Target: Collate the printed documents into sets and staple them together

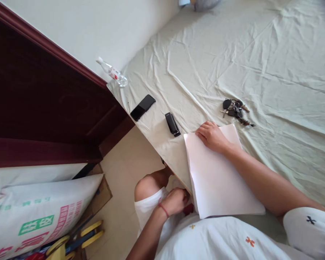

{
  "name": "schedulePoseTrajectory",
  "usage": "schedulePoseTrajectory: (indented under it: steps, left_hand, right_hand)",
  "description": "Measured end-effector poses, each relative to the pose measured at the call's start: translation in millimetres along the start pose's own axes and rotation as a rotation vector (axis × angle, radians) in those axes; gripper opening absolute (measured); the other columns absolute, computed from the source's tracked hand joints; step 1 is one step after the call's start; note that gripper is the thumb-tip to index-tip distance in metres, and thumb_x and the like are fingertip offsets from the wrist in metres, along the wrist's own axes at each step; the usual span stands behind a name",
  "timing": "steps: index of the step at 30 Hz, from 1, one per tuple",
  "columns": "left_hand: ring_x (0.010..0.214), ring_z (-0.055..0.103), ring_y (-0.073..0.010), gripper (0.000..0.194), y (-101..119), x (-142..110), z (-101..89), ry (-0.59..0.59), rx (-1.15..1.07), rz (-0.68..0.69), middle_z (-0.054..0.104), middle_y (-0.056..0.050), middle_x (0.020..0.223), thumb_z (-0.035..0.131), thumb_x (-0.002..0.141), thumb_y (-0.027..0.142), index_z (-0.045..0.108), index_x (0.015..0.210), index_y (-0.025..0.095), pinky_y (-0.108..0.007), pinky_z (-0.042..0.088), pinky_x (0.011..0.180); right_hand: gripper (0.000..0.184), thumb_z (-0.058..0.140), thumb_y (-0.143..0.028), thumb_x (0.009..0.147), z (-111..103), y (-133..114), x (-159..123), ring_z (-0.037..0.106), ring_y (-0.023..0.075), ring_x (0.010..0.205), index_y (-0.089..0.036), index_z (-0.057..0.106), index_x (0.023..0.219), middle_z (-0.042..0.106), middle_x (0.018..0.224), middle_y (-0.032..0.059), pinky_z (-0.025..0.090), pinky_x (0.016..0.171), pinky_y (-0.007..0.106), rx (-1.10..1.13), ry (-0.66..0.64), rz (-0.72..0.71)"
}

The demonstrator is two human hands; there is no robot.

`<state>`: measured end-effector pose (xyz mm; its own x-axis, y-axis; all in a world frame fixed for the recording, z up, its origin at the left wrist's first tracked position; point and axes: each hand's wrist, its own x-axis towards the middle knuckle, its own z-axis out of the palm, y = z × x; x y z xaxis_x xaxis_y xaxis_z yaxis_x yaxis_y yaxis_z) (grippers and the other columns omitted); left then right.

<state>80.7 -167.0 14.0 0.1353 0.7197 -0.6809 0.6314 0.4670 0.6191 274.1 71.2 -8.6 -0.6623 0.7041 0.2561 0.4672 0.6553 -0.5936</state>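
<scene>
A stack of white paper (pixel 219 177) lies on the cloth-covered surface, its lower edge against my shirt. My right hand (pixel 212 137) rests palm down across the stack's far edge, with its fingers close together and slightly bent. The thumb is out of sight. My left hand (pixel 174 200), with a red string at the wrist, is low beside the surface's edge, over my lap. Its fingers are curled inward and in shadow; whatever they hold is hidden. Something dark red (pixel 189 209) shows just below them. A black stapler (pixel 172 124) lies left of the paper's far corner.
A black phone (pixel 143 107) lies near the edge, and a plastic bottle (pixel 113 73) stands at the far corner by the wall. A bunch of keys (pixel 235 109) is beyond the paper. On the floor at left are a printed white sack (pixel 43 213) and a yellow wheeled object (pixel 92 229).
</scene>
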Motion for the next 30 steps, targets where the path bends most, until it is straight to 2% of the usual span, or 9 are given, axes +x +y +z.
schedulePoseTrajectory:
  steps: [2, 6, 8, 11, 16, 22, 24, 26, 30]
  left_hand:
    - [0.063, 0.061, -0.0180, 0.033, 9, -11, -16.0, 0.013, -0.006, 0.031, 0.068, -0.005, 0.065, 0.048, 0.092, 0.035, 0.062, 0.066, 0.020, -0.030, 0.046, 0.067]
    - [0.069, 0.060, -0.0149, 0.040, 38, -15, -35.3, 0.625, -0.177, 0.121, 0.064, -0.003, 0.073, 0.045, 0.102, 0.053, 0.061, 0.087, 0.019, -0.026, 0.046, 0.070]
    - [0.086, 0.066, -0.0165, 0.042, 51, -4, -38.4, 0.764, -0.317, 0.181, 0.071, -0.008, 0.099, 0.050, 0.101, 0.057, 0.063, 0.111, 0.018, -0.026, 0.050, 0.080]
    - [0.100, 0.068, -0.0201, 0.059, 64, 23, -37.3, 0.702, -0.486, 0.256, 0.072, -0.012, 0.118, 0.056, 0.098, 0.064, 0.062, 0.130, 0.016, -0.029, 0.053, 0.088]
    - [0.085, 0.070, -0.0223, 0.073, 64, 60, -21.7, 0.572, -0.776, 0.248, 0.076, -0.011, 0.092, 0.060, 0.088, 0.079, 0.075, 0.104, 0.010, -0.032, 0.056, 0.078]
    - [0.069, 0.063, -0.0155, 0.061, 50, 72, -21.4, 0.552, -0.931, 0.373, 0.071, -0.006, 0.076, 0.064, 0.091, 0.070, 0.074, 0.090, 0.011, -0.028, 0.054, 0.070]
    - [0.066, 0.060, -0.0139, 0.057, 47, 76, -27.4, 0.606, -0.964, 0.416, 0.069, -0.005, 0.073, 0.068, 0.089, 0.069, 0.072, 0.083, 0.012, -0.026, 0.052, 0.068]
    - [0.065, 0.059, -0.0134, 0.058, 46, 82, -33.1, 0.650, -0.995, 0.414, 0.068, -0.004, 0.072, 0.071, 0.085, 0.071, 0.070, 0.078, 0.013, -0.026, 0.049, 0.064]
    - [0.070, 0.061, -0.0147, 0.061, 38, 95, -38.3, 0.732, -0.948, 0.405, 0.068, -0.005, 0.073, 0.071, 0.082, 0.075, 0.070, 0.074, 0.014, -0.026, 0.050, 0.068]
  right_hand:
    - [0.036, 0.042, -0.032, 0.108, -3, -3, -2, 0.056, 0.0269, 0.092, -0.019, 0.070, 0.090, 0.072, 0.088, 0.0120, 0.037, 0.085, 0.042, 0.003, 0.026, -0.039]
    - [0.036, 0.042, -0.031, 0.109, -10, -20, -5, 0.057, 0.0259, 0.091, -0.020, 0.069, 0.088, 0.072, 0.088, 0.0113, 0.038, 0.085, 0.042, 0.014, 0.068, -0.099]
    - [0.035, 0.042, -0.030, 0.109, -14, -33, -4, 0.057, 0.0255, 0.091, -0.021, 0.069, 0.088, 0.073, 0.089, 0.0109, 0.038, 0.085, 0.042, 0.025, 0.058, -0.131]
    - [0.035, 0.041, -0.031, 0.109, -20, -55, 3, 0.057, 0.0253, 0.092, -0.021, 0.069, 0.089, 0.073, 0.091, 0.0104, 0.038, 0.086, 0.043, 0.019, 0.025, -0.203]
    - [0.030, 0.044, -0.030, 0.108, -34, -77, 13, 0.060, 0.0274, 0.101, -0.023, 0.071, 0.096, 0.073, 0.096, 0.0106, 0.041, 0.093, 0.047, -0.020, 0.027, -0.216]
    - [0.029, 0.062, -0.035, 0.099, -49, -46, -18, 0.053, 0.0362, 0.129, -0.025, 0.065, 0.126, 0.064, 0.132, 0.0156, 0.042, 0.109, 0.059, -0.138, 0.456, 0.061]
    - [0.039, 0.066, -0.044, 0.096, -50, -25, -38, 0.059, 0.0336, 0.121, -0.025, 0.062, 0.130, 0.062, 0.132, 0.0152, 0.049, 0.102, 0.055, -0.062, 0.536, 0.199]
    - [0.042, 0.064, -0.049, 0.096, -49, -8, -58, 0.065, 0.0235, 0.092, -0.025, 0.061, 0.131, 0.067, 0.117, 0.0107, 0.055, 0.079, 0.041, 0.148, 0.507, 0.366]
    - [0.041, 0.061, -0.061, 0.096, -46, 6, -85, 0.052, 0.0143, 0.060, -0.024, 0.069, 0.112, 0.063, 0.077, 0.0003, 0.040, 0.052, 0.027, 0.434, 0.220, 0.569]
